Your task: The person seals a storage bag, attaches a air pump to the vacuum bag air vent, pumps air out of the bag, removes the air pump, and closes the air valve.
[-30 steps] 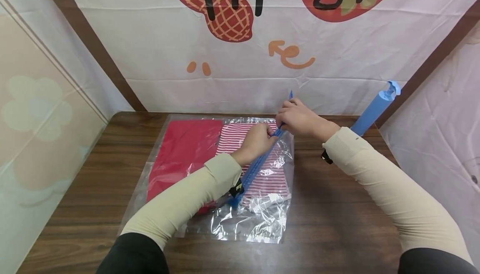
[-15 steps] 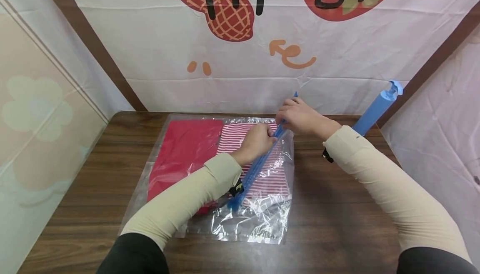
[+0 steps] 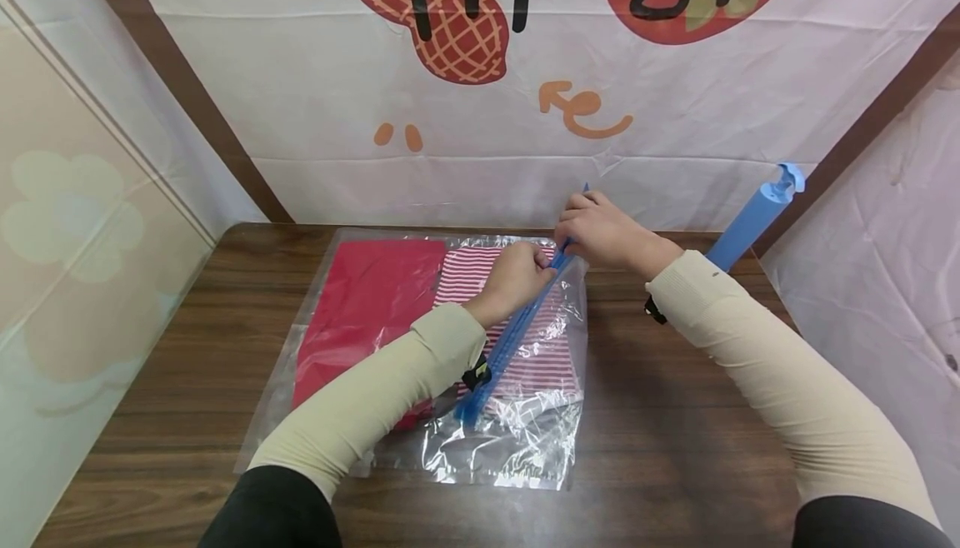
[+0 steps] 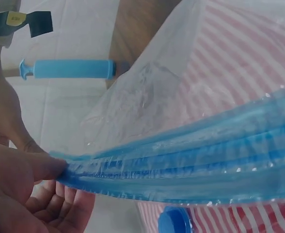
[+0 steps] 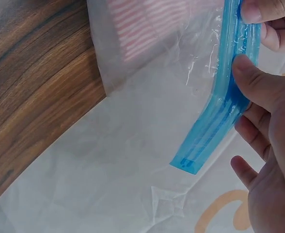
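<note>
A clear plastic bag (image 3: 517, 469) with a blue zip seal (image 3: 513, 336) lies across the table. A red cloth (image 3: 375, 306) and a red-and-white striped cloth (image 3: 465, 273) show through its film. My left hand (image 3: 517, 277) pinches the raised seal between thumb and fingers. Just beyond it, my right hand (image 3: 600, 230) pinches the same seal close to its far end. In the right wrist view, the seal's end (image 5: 186, 162) sticks out past my right thumb, bent at an angle. A round blue cap (image 4: 174, 221) shows below the seal in the left wrist view.
A light blue hand pump (image 3: 750, 223) stands at the table's back right, partly behind my right forearm. The wooden table (image 3: 675, 431) meets a printed cloth backdrop (image 3: 480, 132) along its back edge. Cloth panels rise at both sides.
Both hands stay almost in place on the seal. The seal's free tip shifts slightly right, then slightly back left. The bag and pump keep their positions.
</note>
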Available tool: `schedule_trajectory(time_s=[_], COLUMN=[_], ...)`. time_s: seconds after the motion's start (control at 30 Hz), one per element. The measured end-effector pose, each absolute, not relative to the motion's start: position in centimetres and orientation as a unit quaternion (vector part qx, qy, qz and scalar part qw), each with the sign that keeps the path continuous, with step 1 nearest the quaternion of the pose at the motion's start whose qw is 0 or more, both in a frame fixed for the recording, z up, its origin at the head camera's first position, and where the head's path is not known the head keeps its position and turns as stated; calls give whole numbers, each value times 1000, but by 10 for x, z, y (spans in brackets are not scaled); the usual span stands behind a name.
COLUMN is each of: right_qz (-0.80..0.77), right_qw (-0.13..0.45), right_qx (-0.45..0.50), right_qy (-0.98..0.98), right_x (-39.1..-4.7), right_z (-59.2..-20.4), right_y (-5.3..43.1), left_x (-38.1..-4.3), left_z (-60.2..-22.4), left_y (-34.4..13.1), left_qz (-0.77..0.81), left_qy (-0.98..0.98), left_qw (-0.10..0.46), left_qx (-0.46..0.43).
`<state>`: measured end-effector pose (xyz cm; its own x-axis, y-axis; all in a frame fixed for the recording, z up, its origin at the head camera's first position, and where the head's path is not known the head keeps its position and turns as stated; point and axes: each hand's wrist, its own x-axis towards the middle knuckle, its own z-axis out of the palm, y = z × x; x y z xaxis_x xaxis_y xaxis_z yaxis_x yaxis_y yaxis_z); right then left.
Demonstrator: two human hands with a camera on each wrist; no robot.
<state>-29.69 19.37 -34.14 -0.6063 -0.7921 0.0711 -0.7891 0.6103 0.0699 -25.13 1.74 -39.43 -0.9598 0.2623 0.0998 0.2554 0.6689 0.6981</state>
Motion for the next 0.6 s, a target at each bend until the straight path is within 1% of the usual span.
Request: schedule_trajectory(time_s=[0.37,0.47,0.6], right_qz=[-6,6,19], right_qw=[73,60,38], right_qx=[464,459,439], right_qy=[-883,-886,-898], right_x=[-300,-302,-306], right_z=[-349,-349,-344], right_y=[195,197,203], left_x=[-253,-254,-254], left_z=[-401,-401,-399], left_y=[18,18,18], left_qz=[349,343,334], left_qy=[918,919,924], left_qw=[-34,-31,-11], left_qx=[183,191,184])
